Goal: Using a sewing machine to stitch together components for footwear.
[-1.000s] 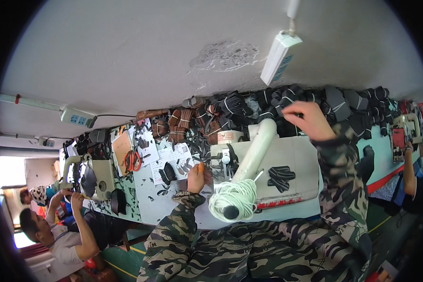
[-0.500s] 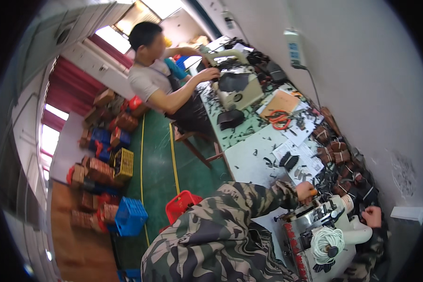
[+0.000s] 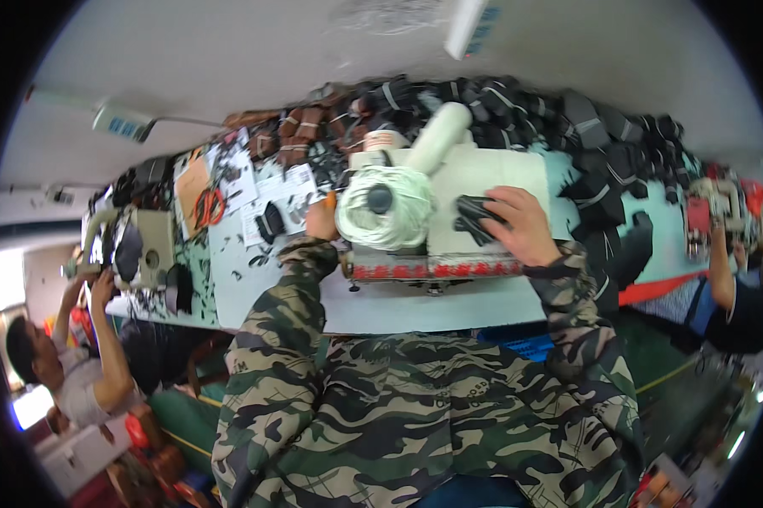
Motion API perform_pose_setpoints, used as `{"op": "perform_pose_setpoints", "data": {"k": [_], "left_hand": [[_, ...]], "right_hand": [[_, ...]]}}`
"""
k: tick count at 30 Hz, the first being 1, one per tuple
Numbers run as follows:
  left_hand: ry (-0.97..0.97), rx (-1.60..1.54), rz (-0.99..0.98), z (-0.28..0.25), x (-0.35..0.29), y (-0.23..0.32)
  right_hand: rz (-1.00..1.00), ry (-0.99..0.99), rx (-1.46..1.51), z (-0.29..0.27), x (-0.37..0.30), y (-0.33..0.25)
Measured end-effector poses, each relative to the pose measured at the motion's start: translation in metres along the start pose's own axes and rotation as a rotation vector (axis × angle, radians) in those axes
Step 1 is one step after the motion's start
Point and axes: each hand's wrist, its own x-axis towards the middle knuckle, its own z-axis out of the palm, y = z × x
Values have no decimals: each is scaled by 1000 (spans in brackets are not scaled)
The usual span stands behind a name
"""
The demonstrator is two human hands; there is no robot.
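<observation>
My right hand (image 3: 525, 227) curls over black strips (image 3: 470, 222), long axis roughly crosswise, ends leftward; whether it or my left hand (image 3: 320, 220) pinches, I can't tell.

- We note moderate, diffuse light over the table (image 3: 381, 313); shadows soft.
- Window (image 3: 7, 279) at far left burnt out to white; bright streak of light (image 3: 736, 446) glares at lower right.
- Wall (image 3: 254, 51) reads dull grey.
- We find the power strip (image 3: 469, 27) at top blurred.
- Right hand (image 3: 521, 224) legible, fine detail soft.
- Fisheye bows the table's front edge; corners fall to black.
</observation>
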Motion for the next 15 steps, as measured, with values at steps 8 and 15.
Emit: {"op": "perform_pose_setpoints", "data": {"k": [8, 15], "left_hand": [[27, -558, 2, 20, 3, -59], [-64, -1123, -17, -14, -26, 17]], "right_hand": [[177, 325, -51, 5, -32, -43], [845, -91, 574, 71, -133, -102]]}}
